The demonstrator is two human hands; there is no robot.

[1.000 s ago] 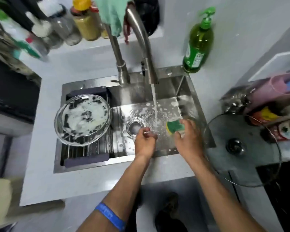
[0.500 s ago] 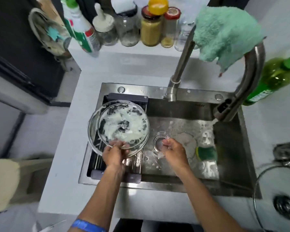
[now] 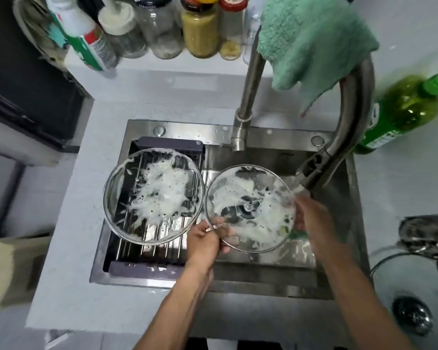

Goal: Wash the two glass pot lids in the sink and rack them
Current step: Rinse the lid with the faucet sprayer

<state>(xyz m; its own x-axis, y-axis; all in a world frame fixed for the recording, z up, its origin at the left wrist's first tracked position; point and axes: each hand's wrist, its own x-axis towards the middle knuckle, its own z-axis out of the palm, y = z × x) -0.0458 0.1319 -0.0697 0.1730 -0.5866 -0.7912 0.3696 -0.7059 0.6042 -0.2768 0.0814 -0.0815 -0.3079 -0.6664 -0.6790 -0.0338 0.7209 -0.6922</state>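
A large soapy glass lid [image 3: 153,195] lies on the dish rack [image 3: 147,251] over the left half of the sink. A smaller soapy glass lid [image 3: 249,208] is held tilted over the basin, its knob facing away from me. My left hand [image 3: 205,238] grips its lower left rim. My right hand [image 3: 311,218], blurred, is on its right rim with fingers behind the glass. Water runs from the faucet head [image 3: 311,170] onto that right rim.
A green sponge [image 3: 297,234] shows partly under the held lid. A green cloth [image 3: 311,39] hangs over the faucet. Jars and bottles line the back ledge, and a green soap bottle [image 3: 400,112] stands at the right. Another glass lid [image 3: 410,299] rests on the right counter.
My left hand lifted the smaller lid off the larger one on the rack and carried it right over the basin. My right hand moved from the drain to its right rim.
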